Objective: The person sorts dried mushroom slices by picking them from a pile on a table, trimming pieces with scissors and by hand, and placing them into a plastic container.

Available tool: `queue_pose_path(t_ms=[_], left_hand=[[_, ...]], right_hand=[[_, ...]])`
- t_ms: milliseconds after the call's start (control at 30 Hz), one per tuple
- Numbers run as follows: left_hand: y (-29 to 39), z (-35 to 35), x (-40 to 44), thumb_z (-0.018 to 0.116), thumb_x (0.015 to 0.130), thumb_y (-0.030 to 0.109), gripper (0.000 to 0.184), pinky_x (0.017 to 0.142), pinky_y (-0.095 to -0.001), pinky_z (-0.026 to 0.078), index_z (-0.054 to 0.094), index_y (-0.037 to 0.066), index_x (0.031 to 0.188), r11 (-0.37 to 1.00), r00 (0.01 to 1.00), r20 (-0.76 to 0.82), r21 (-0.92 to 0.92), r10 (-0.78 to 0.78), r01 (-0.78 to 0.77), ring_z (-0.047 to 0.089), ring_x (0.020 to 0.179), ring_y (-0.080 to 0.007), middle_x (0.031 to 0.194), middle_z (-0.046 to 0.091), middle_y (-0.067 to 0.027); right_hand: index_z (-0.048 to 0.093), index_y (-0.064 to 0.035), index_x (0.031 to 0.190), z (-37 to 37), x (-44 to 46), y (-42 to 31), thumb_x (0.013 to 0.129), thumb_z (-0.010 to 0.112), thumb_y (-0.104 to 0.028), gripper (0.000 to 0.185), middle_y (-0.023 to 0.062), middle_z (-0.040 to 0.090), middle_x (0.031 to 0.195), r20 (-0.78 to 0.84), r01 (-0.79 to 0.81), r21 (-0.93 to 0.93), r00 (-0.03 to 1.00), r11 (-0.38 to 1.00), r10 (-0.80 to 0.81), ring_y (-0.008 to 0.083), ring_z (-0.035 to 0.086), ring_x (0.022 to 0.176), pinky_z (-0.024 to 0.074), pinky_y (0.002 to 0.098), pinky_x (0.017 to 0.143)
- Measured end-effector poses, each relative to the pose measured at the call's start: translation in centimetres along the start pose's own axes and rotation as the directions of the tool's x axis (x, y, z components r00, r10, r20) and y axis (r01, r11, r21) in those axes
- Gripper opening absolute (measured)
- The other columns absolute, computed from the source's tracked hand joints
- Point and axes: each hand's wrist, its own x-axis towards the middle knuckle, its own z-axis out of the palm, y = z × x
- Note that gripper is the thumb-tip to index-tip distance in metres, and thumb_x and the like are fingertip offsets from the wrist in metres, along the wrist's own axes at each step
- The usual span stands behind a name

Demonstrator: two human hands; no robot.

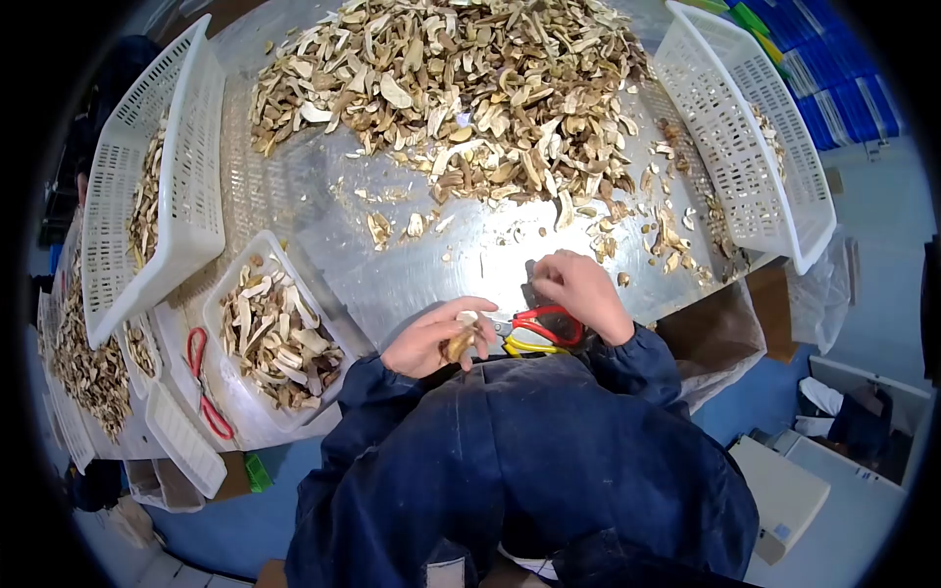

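Near the table's front edge, my left hand (438,338) has its fingers curled round a few dried mushroom pieces (459,343). My right hand (578,290) is to the right, just above the scissors, with thumb and fingers pinched together over a small dark piece (530,271). Scissors with red and yellow handles (545,327) lie between my hands against the blue clothing, their blades pointing toward my left hand. Beyond my hands, a large heap of dried mushroom slices (470,93) covers the far part of the metal table (382,279).
A white tray (345,338) of mushroom slices stands left, beside red-handled scissors (198,377). White perforated baskets stand at the left (196,196) and right (730,157). Loose pieces (668,235) lie at right. An open lined box (716,338) is below the right edge.
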Motion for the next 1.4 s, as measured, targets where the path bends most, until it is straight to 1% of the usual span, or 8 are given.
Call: queue_pose_path(t_ms=[233,367,467,533,900,1133,1233,1400], left_hand=[[-1.8,-2.2,0.7,0.045,0.098,0.029,0.020,0.050,-0.0188,0.034,0.048,0.010,0.102,0.794,0.982,0.006,-0.590,0.188,-0.148,0.036,0.067,-0.0084,0.081,0.040,0.0003],[-2.7,-3.5,1.1,0.042,0.099,0.029,0.021,0.057,-0.0210,0.040,0.049,0.011,0.108,0.667,0.980,0.008,-0.733,0.200,-0.131,0.045,0.074,-0.0099,0.084,0.045,0.0010],[-1.8,-1.0,1.6,0.043,0.099,0.025,0.018,0.076,-0.0289,0.049,0.049,0.011,0.108,0.768,0.923,-0.376,-0.569,0.076,-0.295,0.055,0.090,-0.0148,0.101,0.055,-0.0022],[-1.7,-0.8,2.1,0.044,0.099,0.024,0.019,0.085,-0.0342,0.048,0.050,0.010,0.110,0.771,0.953,-0.291,-0.586,0.086,-0.248,0.056,0.099,-0.0184,0.108,0.057,-0.0053],[-2.3,-2.8,1.9,0.044,0.099,0.022,0.019,0.065,-0.0253,0.046,0.052,0.010,0.110,0.576,0.979,0.039,-0.813,0.202,-0.087,0.048,0.082,-0.0141,0.093,0.051,-0.0020],[-1.6,-2.9,1.2,0.044,0.098,0.023,0.032,0.100,-0.0381,0.042,0.048,0.013,0.128,0.571,0.941,-0.230,-0.751,0.248,-0.333,0.050,0.119,-0.0230,0.128,0.053,-0.0065],[-1.6,-2.5,1.5,0.050,0.096,0.017,0.022,0.089,-0.0353,0.047,0.052,0.010,0.116,0.549,0.953,-0.236,-0.780,0.189,-0.302,0.055,0.099,-0.0204,0.107,0.058,-0.0059],[-1.7,-3.1,1.6,0.052,0.095,0.015,0.012,0.073,-0.0293,0.050,0.051,0.009,0.106,0.584,0.965,-0.165,-0.770,0.206,-0.257,0.054,0.081,-0.0156,0.087,0.053,-0.0040]], right_hand=[[0.058,-0.0070,0.083,5.3,3.6,-3.6,0.076,0.068,-0.026,0.022,0.0106,0.057,0.082,-0.216,0.125,-0.251,0.960,0.960,-0.181,0.0320,0.060,0.072,0.0493,0.0405,0.060],[0.054,-0.0039,0.080,4.4,4.1,-3.3,0.076,0.067,-0.017,0.019,0.0126,0.059,0.072,-0.147,0.095,0.087,0.986,0.992,-0.082,0.0328,0.059,0.068,0.0464,0.0398,0.058],[0.055,-0.0013,0.082,3.0,2.6,-3.5,0.079,0.066,-0.015,0.018,0.0095,0.059,0.067,-0.113,0.081,0.421,0.993,0.903,-0.037,0.0213,0.058,0.061,0.0450,0.0319,0.057],[0.058,-0.0017,0.082,1.2,1.1,-5.8,0.082,0.066,-0.014,0.015,0.0016,0.059,0.068,0.008,0.060,0.551,0.997,0.833,-0.078,0.0079,0.054,0.064,0.0439,0.0240,0.060],[0.061,-0.0052,0.089,5.6,14.2,-6.1,0.083,0.060,-0.025,0.021,0.0142,0.062,0.080,-0.295,0.324,-0.302,0.863,0.897,-0.411,0.0332,0.060,0.071,0.0474,0.0409,0.062],[0.065,-0.0024,0.086,1.8,8.2,-7.9,0.079,0.064,-0.024,0.023,0.0118,0.062,0.071,0.185,0.143,0.477,0.948,0.867,-0.258,0.0267,0.060,0.065,0.0458,0.0342,0.059],[0.064,-0.0026,0.093,1.7,10.8,-7.1,0.079,0.065,-0.026,0.027,0.0146,0.063,0.073,-0.216,0.310,-0.127,0.918,0.942,-0.332,0.0301,0.061,0.067,0.0467,0.0365,0.059],[0.053,-0.0039,0.076,3.9,14.4,-6.2,0.080,0.058,-0.019,0.016,0.0134,0.061,0.070,-0.224,0.213,-0.456,0.912,0.864,-0.343,0.0354,0.062,0.069,0.0468,0.0464,0.060]])
